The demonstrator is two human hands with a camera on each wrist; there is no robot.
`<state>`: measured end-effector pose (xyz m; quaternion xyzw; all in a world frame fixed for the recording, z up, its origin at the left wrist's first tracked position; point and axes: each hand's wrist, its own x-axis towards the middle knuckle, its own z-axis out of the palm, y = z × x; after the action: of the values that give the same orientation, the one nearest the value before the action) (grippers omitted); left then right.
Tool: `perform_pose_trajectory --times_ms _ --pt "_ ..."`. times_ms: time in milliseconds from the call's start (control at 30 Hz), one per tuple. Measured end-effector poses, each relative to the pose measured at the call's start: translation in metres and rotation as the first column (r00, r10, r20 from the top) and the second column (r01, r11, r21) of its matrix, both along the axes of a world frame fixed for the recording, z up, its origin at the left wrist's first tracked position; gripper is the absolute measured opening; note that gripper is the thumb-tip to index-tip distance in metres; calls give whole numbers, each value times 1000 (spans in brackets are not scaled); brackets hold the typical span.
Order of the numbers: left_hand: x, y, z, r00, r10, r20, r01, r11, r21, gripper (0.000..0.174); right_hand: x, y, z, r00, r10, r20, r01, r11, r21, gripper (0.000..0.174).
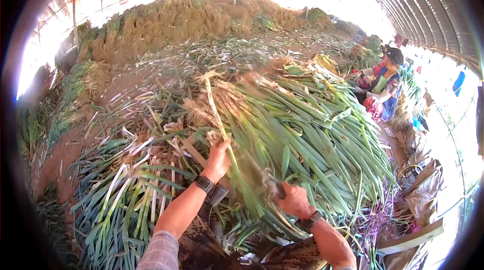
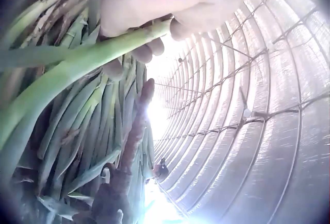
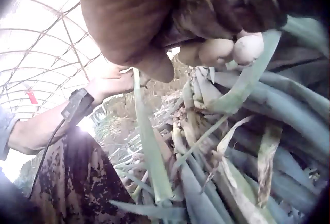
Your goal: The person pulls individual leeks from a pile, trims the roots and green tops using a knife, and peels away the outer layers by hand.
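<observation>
one long onion (image 1: 214,103), root end up, is gripped by the curled fingers of the left hand (image 1: 218,160), near the big green pile (image 1: 322,139). a dark handle (image 1: 278,190) is held in the right hand (image 1: 295,202), its fingers wrapped round.

The left hand (image 2: 170,2) is at the top of the view, palm side pale in strong light, gripping a green stalk (image 2: 77,67). The thumb (image 2: 178,30) lies at the stalk's upper right end; fingertips (image 2: 142,54) show curled beneath it. The stalk runs down to the left edge, broadening as it goes. Long green leaves (image 2: 87,136) lie packed below and behind, several bent, with dry brown strands (image 2: 49,18) at upper left. A knobbly brown length (image 2: 135,134) stands slightly tilted against the leaves; glare and blur leave its nature uncertain. A curved, ribbed roof (image 2: 232,146) crossed by poles occupies the right side.
</observation>
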<state>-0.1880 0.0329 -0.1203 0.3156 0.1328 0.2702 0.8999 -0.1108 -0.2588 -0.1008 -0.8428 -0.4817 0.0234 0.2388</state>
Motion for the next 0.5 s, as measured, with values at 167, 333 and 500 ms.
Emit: perform_pose_trajectory --times_ms 167,333,500 --pt "10 15 -12 994 39 -98 -30 995 94 25 2 3 -15 998 55 11 -54 998 -22 30" --pt "12 26 -2 987 81 -136 -40 960 277 33 11 5 -14 999 33 -12 -33 999 24 30" --pt "10 25 4 998 -49 39 42 985 167 24 11 16 -14 999 -29 19 28 997 68 31"
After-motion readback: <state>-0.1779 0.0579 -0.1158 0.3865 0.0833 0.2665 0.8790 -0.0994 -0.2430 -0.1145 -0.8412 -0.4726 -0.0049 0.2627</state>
